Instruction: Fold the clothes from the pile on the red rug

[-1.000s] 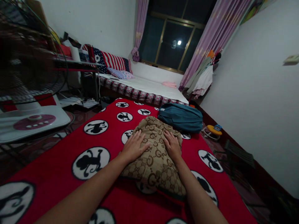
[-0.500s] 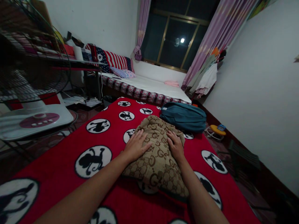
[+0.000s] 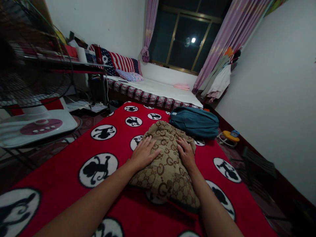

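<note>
A pair of tan shorts (image 3: 168,161) with a brown letter pattern lies on the red blanket (image 3: 138,210), its gathered waistband away from me and its dark-hemmed legs towards me. My left hand (image 3: 145,154) rests flat on the left side of the shorts, fingers spread. On their right side lies my right hand (image 3: 185,152), also flat with fingers apart. Neither hand grips the cloth. Just beyond the waistband sits a folded teal garment or cloth bundle (image 3: 195,122); its exact kind is unclear.
A fan (image 3: 37,79) on a white base stands close at the left, beside a cluttered desk (image 3: 84,64). Past the blanket is a white-covered bed (image 3: 160,87) below the window. A yellow-topped stool (image 3: 229,136) and a dark folding chair (image 3: 259,163) stand along the right wall.
The view has shifted very slightly. Both hands stay in place on the shorts, and nothing else has visibly moved.
</note>
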The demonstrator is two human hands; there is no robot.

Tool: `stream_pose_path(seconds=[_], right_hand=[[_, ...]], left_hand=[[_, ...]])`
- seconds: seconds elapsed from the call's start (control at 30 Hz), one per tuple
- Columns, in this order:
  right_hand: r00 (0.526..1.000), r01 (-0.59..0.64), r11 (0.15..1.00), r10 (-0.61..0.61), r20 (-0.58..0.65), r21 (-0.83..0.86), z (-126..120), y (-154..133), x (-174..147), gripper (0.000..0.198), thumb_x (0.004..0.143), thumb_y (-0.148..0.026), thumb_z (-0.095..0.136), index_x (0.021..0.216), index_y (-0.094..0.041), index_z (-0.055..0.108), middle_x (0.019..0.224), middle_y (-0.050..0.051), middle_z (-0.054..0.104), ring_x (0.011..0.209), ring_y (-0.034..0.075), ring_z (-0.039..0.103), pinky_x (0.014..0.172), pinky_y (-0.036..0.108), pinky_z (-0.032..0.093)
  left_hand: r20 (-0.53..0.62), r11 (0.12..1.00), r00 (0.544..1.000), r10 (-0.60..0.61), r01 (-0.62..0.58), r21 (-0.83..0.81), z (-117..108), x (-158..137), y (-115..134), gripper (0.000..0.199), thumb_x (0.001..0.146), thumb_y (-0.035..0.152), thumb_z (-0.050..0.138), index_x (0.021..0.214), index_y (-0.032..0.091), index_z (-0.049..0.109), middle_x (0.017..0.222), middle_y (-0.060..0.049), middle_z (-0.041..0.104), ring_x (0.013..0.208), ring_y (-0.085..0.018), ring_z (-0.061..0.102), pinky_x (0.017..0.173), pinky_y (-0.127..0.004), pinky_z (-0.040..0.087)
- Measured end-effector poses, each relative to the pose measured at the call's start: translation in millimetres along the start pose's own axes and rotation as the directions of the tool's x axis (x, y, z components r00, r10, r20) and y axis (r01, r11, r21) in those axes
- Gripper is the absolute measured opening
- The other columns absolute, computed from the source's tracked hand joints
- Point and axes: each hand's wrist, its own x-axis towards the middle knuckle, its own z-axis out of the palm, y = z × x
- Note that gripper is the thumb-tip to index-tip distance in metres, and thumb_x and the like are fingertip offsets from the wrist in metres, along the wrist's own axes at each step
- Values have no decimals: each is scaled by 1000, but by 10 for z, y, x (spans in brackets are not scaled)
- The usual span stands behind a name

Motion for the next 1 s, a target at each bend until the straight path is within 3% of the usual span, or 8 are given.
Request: stream_pose_path(seconds=[0.57,0.73,0.8,0.9,1.0], right_hand=[[1000,11,999,-11,5,32,-9,7,3,39,90,-42,45,117,-23,65,139,8,54,137,27,37,113,57,19],[1000,-10,998,10,-2,64,-20,7,0,38,88,-41,46,116,-23,66,138,7,54,137,27,37,113,56,19],[1000,-16,996,17,-7,86,-29,2,-1,38,88,-41,46,115,-23,66,137,7,55,137,27,38,113,56,19],[1000,-19,993,20,-9,114,-42,-3,-1,37,88,-40,46,115,-23,66,136,8,56,136,26,39,113,55,19],[1000,-15,991,17,-13,136,-51,-3,-6,35,89,-38,47,115,-24,66,136,6,56,137,25,38,114,55,17]], left_hand=[[-38,999,999,28,-30,-44,19,6,-5,64,92,57,39,139,15,47,153,-15,32,142,-29,28,116,-47,23],[-238,948,971,33,-106,-300,-111,-7,16,62,91,47,47,146,20,36,158,-12,18,143,-27,25,115,-45,27],[-298,906,954,38,-159,-393,-255,53,80,60,92,45,45,145,20,37,158,-11,22,143,-25,26,115,-43,26],[-254,870,959,122,-227,-437,-487,293,256,59,92,48,43,142,18,42,153,-9,34,142,-23,29,116,-41,25],[-110,886,954,280,-301,-353,-554,662,428,55,96,49,34,143,21,42,150,-5,40,141,-21,30,116,-39,24]])
